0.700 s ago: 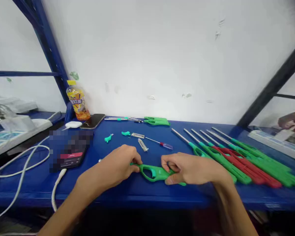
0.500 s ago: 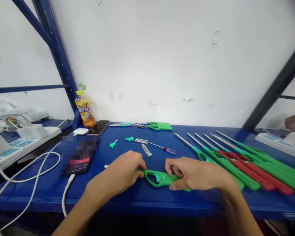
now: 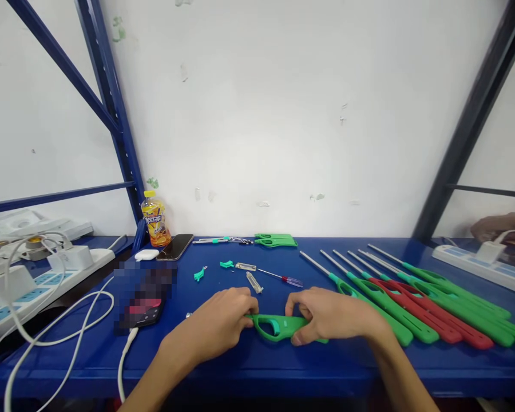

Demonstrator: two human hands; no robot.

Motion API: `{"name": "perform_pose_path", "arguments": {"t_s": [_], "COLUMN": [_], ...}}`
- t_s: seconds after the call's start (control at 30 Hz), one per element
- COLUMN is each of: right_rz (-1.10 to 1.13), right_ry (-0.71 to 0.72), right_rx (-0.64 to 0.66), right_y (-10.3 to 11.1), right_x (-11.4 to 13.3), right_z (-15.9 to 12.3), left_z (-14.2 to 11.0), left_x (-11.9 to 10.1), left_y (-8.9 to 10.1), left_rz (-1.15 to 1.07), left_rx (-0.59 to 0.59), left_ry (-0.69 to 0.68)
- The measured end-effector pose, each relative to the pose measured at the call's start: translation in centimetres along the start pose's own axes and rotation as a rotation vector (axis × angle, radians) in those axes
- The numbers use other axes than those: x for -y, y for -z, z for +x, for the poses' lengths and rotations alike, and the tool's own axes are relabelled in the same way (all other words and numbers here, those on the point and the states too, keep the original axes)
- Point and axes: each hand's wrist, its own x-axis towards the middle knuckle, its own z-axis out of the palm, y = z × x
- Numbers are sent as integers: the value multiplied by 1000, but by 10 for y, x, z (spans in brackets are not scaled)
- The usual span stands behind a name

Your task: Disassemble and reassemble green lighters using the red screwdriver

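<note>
A green long-nosed lighter (image 3: 278, 327) lies flat near the front edge of the blue shelf (image 3: 249, 366). My left hand (image 3: 221, 325) is closed around its left, nozzle end. My right hand (image 3: 326, 315) is closed on the handle end, thumb underneath. The metal tip sticks out left of my left hand. Just behind lie a small screwdriver with a red and clear handle (image 3: 278, 277), a clear tube part (image 3: 254, 282) and two teal plastic bits (image 3: 199, 274).
A row of several green and red lighters (image 3: 412, 297) lies to the right. Behind are a green handle shell (image 3: 277, 240), a phone (image 3: 174, 246), a juice bottle (image 3: 155, 219) and a white case. Left: a blurred phone (image 3: 142, 297), white cables, power strips. Another person's hand shows far right (image 3: 493, 224).
The camera tilted up and the view shifted down the frame. Both hands stay on the green lighter, which lies in about the same place on the shelf.
</note>
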Motion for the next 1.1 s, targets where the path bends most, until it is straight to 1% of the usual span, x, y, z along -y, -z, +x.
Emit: {"name": "perform_pose_path", "arguments": {"t_s": [0.13,0.27,0.33,0.43,0.47,0.5,0.6,0.63,0.73,0.8,0.83,0.97,1.03,1.1], "right_rz": [-74,-106,-65,109,147,153,98,125,253,302,314,323,332,358], "right_ry": [30,161,193,152,141,144,198,202,151,138,145,169,156,141], "right_rx": [-91,-161,-142,-34,-17,-28,-160,-179,-156,-170,-183,-223,-238,-241], "right_y": [0,1,3,7,8,9,12,12,12,11,10,9,10,12], "right_x": [-1,-3,-3,-1,0,0,-3,-3,-3,-2,-1,3,3,3], "right_z": [0,-2,-4,-10,-11,-13,-16,-16,-16,-16,-15,-13,-13,-15], "left_z": [-1,-1,0,1,1,0,-3,-5,-7,-6,-4,6,11,14], "left_x": [2,3,2,2,2,4,12,15,26,29,28,18,12,9], "left_y": [2,2,3,3,3,2,1,1,3,5,5,2,-2,-4], "left_rz": [-46,-95,-121,-142,-146,-151,-140,-117,16,95,116,150,171,167], "left_rx": [-46,-82,-100,-138,-151,-169,-247,-281,-412,-460,-455,-361,-376,-428], "left_ry": [-30,-67,-55,-52,-60,-68,-81,-79,-41,-52,-71,-126,-149,-187]}}
